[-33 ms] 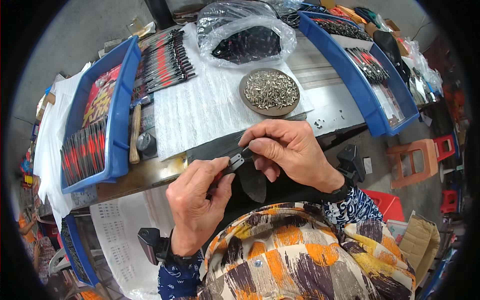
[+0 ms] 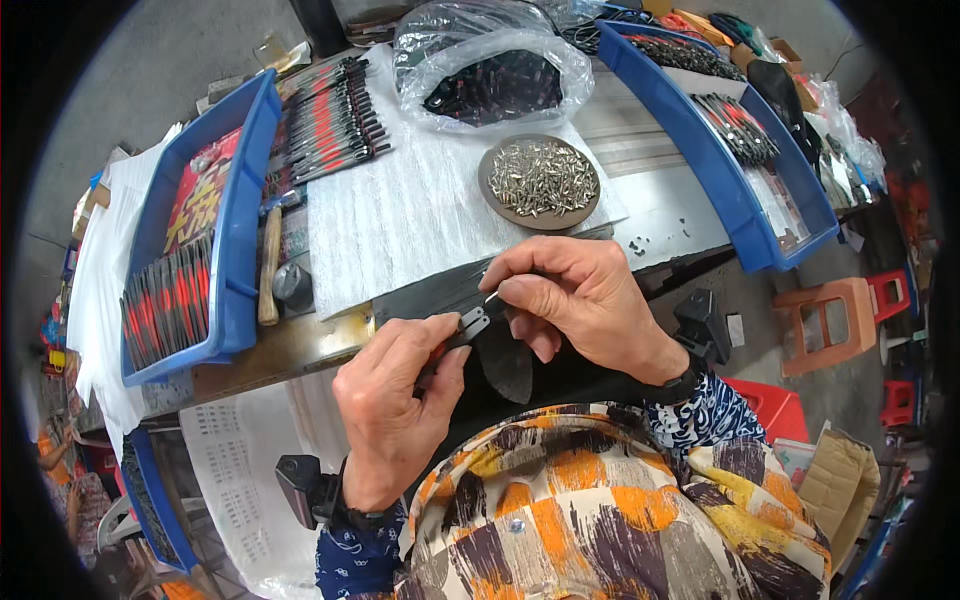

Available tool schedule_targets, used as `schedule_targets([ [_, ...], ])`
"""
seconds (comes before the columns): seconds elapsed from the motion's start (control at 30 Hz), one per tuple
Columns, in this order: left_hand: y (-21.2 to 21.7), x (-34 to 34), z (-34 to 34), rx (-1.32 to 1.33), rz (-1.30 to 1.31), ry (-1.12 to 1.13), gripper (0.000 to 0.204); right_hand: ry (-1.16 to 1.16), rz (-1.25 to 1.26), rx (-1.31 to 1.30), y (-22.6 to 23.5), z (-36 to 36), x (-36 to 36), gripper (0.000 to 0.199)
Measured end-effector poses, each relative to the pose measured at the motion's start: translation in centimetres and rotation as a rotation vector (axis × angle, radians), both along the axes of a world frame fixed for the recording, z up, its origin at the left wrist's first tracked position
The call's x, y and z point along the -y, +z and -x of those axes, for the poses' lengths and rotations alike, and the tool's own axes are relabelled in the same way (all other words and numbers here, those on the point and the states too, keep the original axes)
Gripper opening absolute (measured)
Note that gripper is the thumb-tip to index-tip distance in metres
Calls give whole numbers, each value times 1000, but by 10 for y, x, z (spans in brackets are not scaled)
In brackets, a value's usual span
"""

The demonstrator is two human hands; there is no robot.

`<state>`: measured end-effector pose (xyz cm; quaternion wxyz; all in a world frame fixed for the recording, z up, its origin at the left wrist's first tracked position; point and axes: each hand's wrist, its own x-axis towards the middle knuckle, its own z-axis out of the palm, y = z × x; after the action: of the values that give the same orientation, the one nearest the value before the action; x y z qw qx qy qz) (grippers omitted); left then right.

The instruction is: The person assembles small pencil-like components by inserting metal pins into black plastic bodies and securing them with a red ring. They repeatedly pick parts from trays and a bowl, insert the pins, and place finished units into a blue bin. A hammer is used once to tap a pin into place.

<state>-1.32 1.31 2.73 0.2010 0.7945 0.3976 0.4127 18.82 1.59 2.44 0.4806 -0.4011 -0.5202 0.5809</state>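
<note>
Left hand (image 2: 395, 400) and right hand (image 2: 580, 295) pinch a small metal clip (image 2: 473, 325); beyond them, a clear plastic bag (image 2: 500, 75); leftward, a red printed package (image 2: 200, 195).

Metal workbench (image 2: 660, 215), white sheet (image 2: 420, 210) at centre, blue bins at 9 (image 2: 245, 200) and 2 o'clock (image 2: 700, 140), screw dish (image 2: 540, 182) at 12, hammer (image 2: 268, 265) at 9

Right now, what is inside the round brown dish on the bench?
The round brown dish holds a heap of small silvery metal pins. The pile covers its bottom.
</note>
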Motion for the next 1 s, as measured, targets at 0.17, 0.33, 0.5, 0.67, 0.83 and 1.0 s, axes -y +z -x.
schedule_targets([
  [0.17, -5, 1, -1, -5, -29, -3, 25, -27, 10, -19, -5, 2, 2, 18],
  [0.33, -8, 3, -1, -14, -29, -13, 25, -34, 11, -24, -8, 3, 5, 17],
  [0.5, -10, 5, -1, -24, -21, -35, 26, 20, 53, -39, -11, 4, 7, 16],
  [0.67, -12, 10, -1, -23, 44, -76, 26, 79, 35, 20, -18, -2, 7, 14],
  [0.83, -21, 14, -4, 3, 10, -85, 23, 159, 9, -31, -30, 2, 11, 13],
  [1.0, -30, 18, 1, -21, 63, -109, 23, 230, -32, 91, -36, -4, 16, 16],
])
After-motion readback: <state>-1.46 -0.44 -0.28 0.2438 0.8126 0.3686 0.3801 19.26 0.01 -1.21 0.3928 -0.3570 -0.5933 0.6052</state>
